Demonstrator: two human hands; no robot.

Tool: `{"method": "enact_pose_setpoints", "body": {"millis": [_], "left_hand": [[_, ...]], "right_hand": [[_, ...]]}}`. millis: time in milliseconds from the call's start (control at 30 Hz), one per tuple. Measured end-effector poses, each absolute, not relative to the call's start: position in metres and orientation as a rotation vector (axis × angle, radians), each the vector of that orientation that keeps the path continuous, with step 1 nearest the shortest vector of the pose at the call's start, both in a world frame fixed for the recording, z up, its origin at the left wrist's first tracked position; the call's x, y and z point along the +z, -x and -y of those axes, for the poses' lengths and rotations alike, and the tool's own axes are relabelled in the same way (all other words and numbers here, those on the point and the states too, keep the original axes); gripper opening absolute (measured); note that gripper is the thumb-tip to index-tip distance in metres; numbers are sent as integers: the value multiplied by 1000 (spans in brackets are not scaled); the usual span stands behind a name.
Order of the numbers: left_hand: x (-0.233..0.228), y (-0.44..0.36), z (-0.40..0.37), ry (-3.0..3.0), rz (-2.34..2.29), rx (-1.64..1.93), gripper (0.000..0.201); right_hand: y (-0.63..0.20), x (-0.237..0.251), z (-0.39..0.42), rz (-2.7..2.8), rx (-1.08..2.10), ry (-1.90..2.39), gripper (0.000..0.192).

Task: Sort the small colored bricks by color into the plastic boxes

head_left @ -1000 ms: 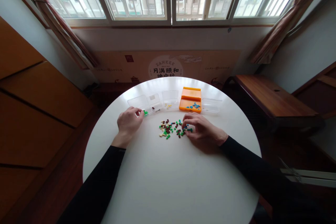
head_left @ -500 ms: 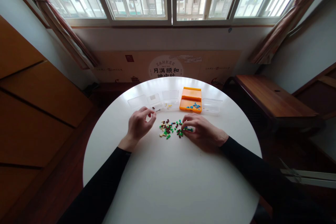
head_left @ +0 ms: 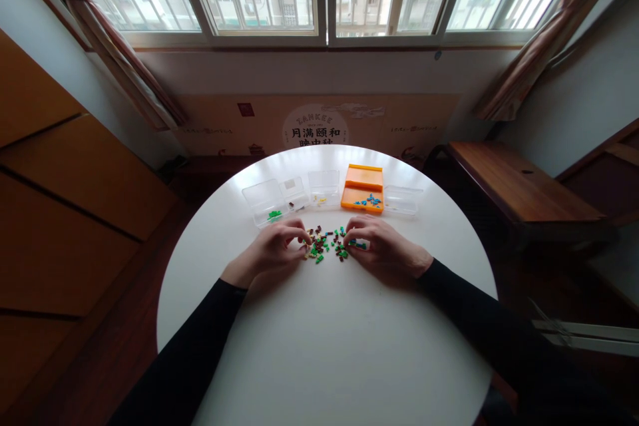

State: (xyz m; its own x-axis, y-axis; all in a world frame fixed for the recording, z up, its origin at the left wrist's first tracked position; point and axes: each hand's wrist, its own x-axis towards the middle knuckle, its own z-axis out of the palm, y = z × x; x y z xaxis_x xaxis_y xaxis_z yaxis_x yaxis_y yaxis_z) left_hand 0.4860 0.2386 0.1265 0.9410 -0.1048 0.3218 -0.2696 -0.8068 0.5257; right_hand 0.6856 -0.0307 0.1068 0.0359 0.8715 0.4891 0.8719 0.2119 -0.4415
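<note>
A loose pile of tiny toy bricks (head_left: pixel 319 249), brown, green and pale yellow, lies on the white round table. My left hand (head_left: pixel 279 243) is at the pile's left edge, thumb and forefinger closed together; any brick between them is too small to make out. At the right side of the pile my right hand (head_left: pixel 384 244) rests low, fingers curled in a pinch among green and brown bricks. Several green and blue bricks show under its fingers. What its fingertips grip is hidden.
Behind the hands stand an open clear box with green bricks (head_left: pixel 274 215), a small clear box (head_left: pixel 293 193) with brown bits, another clear box (head_left: pixel 324 186) with yellow bits, an orange case (head_left: pixel 363 176) with blue bricks (head_left: pixel 370 200), and a clear box (head_left: pixel 403 201) at right.
My left hand has moved down and right from the clear boxes to the pile's edge, uncovering the green bricks in the left box. My right hand has hardly moved.
</note>
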Motion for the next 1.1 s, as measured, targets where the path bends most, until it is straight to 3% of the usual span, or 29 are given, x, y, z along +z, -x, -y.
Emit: {"method": "enact_pose_setpoints", "body": {"millis": [733, 1100], "left_hand": [[138, -482, -238, -2573, 133, 300, 23], [141, -508, -246, -2534, -50, 612, 23]], "right_hand": [[-683, 111, 31, 1762, 67, 1610, 6], [-684, 109, 27, 1736, 48, 1601, 7]]}}
